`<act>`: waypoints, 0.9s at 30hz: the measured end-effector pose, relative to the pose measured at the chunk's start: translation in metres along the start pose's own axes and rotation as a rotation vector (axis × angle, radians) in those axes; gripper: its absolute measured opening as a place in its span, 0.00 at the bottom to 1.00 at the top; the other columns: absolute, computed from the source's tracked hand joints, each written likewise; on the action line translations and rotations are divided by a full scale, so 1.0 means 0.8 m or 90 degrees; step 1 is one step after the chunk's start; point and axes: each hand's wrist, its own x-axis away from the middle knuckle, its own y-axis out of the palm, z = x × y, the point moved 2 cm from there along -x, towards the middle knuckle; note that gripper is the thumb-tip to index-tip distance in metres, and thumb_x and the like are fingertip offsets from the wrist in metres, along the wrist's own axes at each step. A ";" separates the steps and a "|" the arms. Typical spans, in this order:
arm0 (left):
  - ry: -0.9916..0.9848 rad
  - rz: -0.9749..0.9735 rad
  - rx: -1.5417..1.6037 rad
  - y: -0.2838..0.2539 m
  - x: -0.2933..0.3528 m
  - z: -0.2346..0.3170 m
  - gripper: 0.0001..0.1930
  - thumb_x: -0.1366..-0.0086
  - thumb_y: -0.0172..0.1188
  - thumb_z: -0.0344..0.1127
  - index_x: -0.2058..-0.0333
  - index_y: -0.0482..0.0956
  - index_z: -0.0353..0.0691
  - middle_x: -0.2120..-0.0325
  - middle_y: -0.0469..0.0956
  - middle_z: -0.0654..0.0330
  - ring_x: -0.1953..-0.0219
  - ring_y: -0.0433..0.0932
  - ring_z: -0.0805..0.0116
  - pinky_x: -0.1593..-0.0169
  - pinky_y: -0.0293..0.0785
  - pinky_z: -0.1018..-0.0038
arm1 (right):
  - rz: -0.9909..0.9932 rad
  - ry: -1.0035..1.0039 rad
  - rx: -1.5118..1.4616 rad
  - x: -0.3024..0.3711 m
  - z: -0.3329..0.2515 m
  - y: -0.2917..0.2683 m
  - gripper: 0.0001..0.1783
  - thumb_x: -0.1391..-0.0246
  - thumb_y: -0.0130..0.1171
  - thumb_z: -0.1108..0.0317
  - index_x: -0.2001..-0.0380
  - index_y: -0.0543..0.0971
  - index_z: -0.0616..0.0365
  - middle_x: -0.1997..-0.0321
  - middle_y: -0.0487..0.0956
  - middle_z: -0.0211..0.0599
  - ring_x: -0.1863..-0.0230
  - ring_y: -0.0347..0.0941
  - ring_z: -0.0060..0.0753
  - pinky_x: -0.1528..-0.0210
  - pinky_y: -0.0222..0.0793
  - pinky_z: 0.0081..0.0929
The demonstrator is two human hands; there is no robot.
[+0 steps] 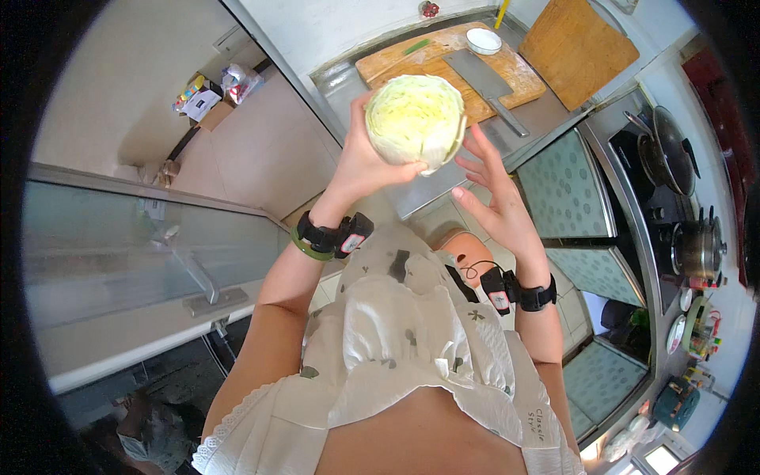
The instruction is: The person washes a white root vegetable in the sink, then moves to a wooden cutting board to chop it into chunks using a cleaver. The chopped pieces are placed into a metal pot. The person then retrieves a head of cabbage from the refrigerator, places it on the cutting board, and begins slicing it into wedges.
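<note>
Head view: the left hand (360, 162) grasps a cut cabbage (416, 119), its thumb bearing on the near side and the palm against the left side. The cabbage is held raised above the near edge of the metal counter (336, 91), with its pale, layered cut face turned toward the camera. The right hand (500, 198) is released, its fingers spread and slightly curled, just beside the right side of the cabbage; fingertip contact cannot be determined.

Beyond the cabbage, a wooden cutting board (378, 67) lies flat on the counter. A cleaver (479, 75) rests on it, blade toward the far left; its handle extends past the board's near edge. A white bowl (484, 41) stands at the board's far side, and a green piece (416, 47) lies to the left of it. A second wooden board (578, 55) leans at the far right. Farther to the right, a dark pan (673, 150) and a steel pot (698, 249) occupy the stove (625, 154).
</note>
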 end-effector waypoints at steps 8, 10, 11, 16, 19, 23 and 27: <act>-0.074 -0.079 0.003 -0.020 -0.067 -0.060 0.48 0.62 0.75 0.38 0.44 0.56 0.33 0.49 0.67 0.50 0.45 0.68 0.63 0.43 0.65 0.67 | 0.077 0.024 -0.026 -0.090 0.048 0.017 0.38 0.44 0.58 0.64 0.34 0.53 0.56 0.41 0.68 0.45 0.44 0.69 0.35 0.47 0.67 0.31; -0.163 -0.110 0.027 -0.031 -0.094 -0.089 0.43 0.59 0.73 0.39 0.46 0.59 0.31 0.51 0.69 0.49 0.46 0.69 0.62 0.45 0.67 0.68 | 0.113 0.143 -0.061 -0.118 0.069 0.025 0.36 0.43 0.58 0.62 0.36 0.55 0.58 0.46 0.72 0.45 0.51 0.72 0.33 0.52 0.69 0.29; -0.217 -0.131 0.035 -0.037 -0.106 -0.104 0.41 0.56 0.72 0.39 0.47 0.61 0.30 0.52 0.70 0.49 0.48 0.71 0.62 0.46 0.68 0.68 | 0.132 0.203 -0.078 -0.132 0.080 0.030 0.35 0.43 0.57 0.61 0.36 0.57 0.59 0.49 0.75 0.44 0.54 0.73 0.32 0.55 0.69 0.28; -0.289 -0.242 0.114 -0.052 -0.175 -0.181 0.33 0.48 0.67 0.40 0.48 0.66 0.27 0.54 0.73 0.47 0.52 0.74 0.63 0.49 0.71 0.69 | 0.199 0.338 -0.058 -0.198 0.152 0.044 0.31 0.41 0.54 0.55 0.40 0.61 0.59 0.58 0.77 0.42 0.65 0.73 0.28 0.60 0.69 0.26; -0.296 -0.224 0.000 -0.050 -0.200 -0.230 0.38 0.46 0.66 0.44 0.45 0.60 0.25 0.50 0.70 0.43 0.49 0.72 0.57 0.47 0.68 0.66 | 0.237 0.432 -0.027 -0.233 0.174 0.044 0.30 0.41 0.53 0.53 0.41 0.64 0.59 0.60 0.76 0.41 0.65 0.72 0.28 0.61 0.69 0.26; -0.269 -0.248 -0.015 -0.037 -0.229 -0.266 0.43 0.46 0.65 0.50 0.42 0.55 0.24 0.49 0.67 0.39 0.47 0.69 0.49 0.44 0.65 0.64 | 0.315 0.487 0.004 -0.259 0.201 0.031 0.29 0.41 0.53 0.52 0.43 0.66 0.59 0.61 0.76 0.39 0.65 0.72 0.28 0.62 0.69 0.24; -0.276 -0.268 -0.051 -0.027 -0.234 -0.305 0.46 0.44 0.62 0.53 0.40 0.51 0.25 0.46 0.63 0.37 0.44 0.66 0.47 0.41 0.62 0.62 | 0.336 0.490 -0.019 -0.265 0.227 0.030 0.27 0.42 0.54 0.52 0.44 0.69 0.56 0.64 0.77 0.36 0.64 0.72 0.27 0.61 0.70 0.24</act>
